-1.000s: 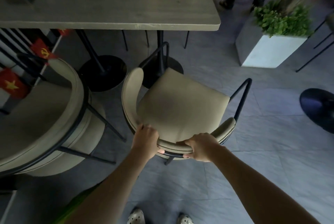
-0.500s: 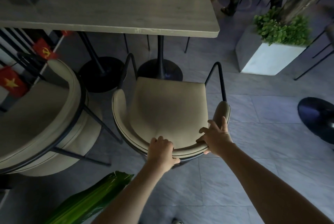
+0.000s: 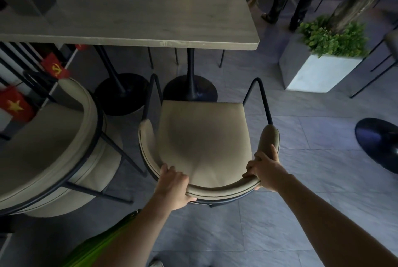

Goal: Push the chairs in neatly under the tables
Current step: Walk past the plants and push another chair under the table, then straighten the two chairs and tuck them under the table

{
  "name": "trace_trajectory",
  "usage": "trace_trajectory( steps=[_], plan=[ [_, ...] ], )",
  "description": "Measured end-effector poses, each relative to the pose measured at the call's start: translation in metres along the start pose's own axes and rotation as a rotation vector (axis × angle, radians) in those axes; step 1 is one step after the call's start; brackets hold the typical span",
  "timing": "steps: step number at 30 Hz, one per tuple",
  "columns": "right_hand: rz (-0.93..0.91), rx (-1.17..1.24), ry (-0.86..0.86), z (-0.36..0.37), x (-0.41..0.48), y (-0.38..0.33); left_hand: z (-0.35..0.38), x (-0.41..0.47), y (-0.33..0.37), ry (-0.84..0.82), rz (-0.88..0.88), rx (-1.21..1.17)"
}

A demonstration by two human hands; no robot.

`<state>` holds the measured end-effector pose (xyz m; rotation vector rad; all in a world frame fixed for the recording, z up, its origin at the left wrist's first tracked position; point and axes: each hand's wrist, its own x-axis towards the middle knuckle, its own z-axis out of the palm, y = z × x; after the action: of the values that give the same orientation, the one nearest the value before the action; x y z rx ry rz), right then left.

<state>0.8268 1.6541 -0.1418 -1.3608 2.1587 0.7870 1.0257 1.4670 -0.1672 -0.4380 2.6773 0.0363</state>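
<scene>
At the left edge, a second chair (image 3: 49,148): rounded beige padded backrest on a thin black metal frame, standing just left of the one in hand and short of the worktop (image 3: 133,15), not tucked under.

Left hand (image 3: 173,187): grip closed over the left curve of the chair (image 3: 204,144) backrest, fingers over the top edge, thumb beneath. Judged purpose: to steer and push from behind.

Chair, centre: beige upholstered seat, squared at the front and rounded at the rear, smooth with a soft crease in the middle; a padded band wraps the back and both sides. Two black metal arm loops rise at the front corners. It stands on the floor square to the worktop, front edge near the table base (image 3: 190,89) but clear of the top's near edge, so the push is judged still to be made.

Worktop, above: long grey slab, matte and faintly grained, rounded corner, carried on slim black posts with round dished feet. A straight path between the feet seems the reason for the squared alignment.

Right hand (image 3: 263,171): grip closed on the right curve of the backrest, fingers over the padding. Paired with the left, it balances the push.

Planter (image 3: 312,73), right: pale concrete box, sharp-edged, holding small-leaved green foliage, well apart from the chair.

Floor (image 3: 280,223): grey textured tile.
</scene>
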Motion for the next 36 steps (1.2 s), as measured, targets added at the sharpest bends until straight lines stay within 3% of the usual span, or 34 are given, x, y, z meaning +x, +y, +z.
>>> trace_trajectory(
  steps=[21,24,27,29,33,36],
  plan=[
    [0.006,-0.029,-0.013,-0.004,0.005,-0.001,-0.003,0.002,0.005,-0.076,-0.065,-0.068],
    [0.045,0.058,-0.154,-0.02,0.009,-0.002,-0.009,0.002,-0.006,-0.166,-0.033,-0.223],
    [0.055,0.255,-0.332,-0.054,0.015,-0.006,-0.022,-0.006,-0.024,-0.175,-0.034,-0.639],
    [0.043,0.412,-0.27,-0.08,0.026,-0.022,-0.03,-0.013,-0.046,-0.041,-0.078,-0.785],
    [-0.025,0.567,0.107,-0.139,0.048,-0.085,-0.032,-0.027,-0.113,0.288,-0.307,-0.756],
    [-0.113,0.579,0.261,-0.188,0.063,-0.146,-0.034,-0.048,-0.169,0.38,-0.504,-0.73]
  ],
)
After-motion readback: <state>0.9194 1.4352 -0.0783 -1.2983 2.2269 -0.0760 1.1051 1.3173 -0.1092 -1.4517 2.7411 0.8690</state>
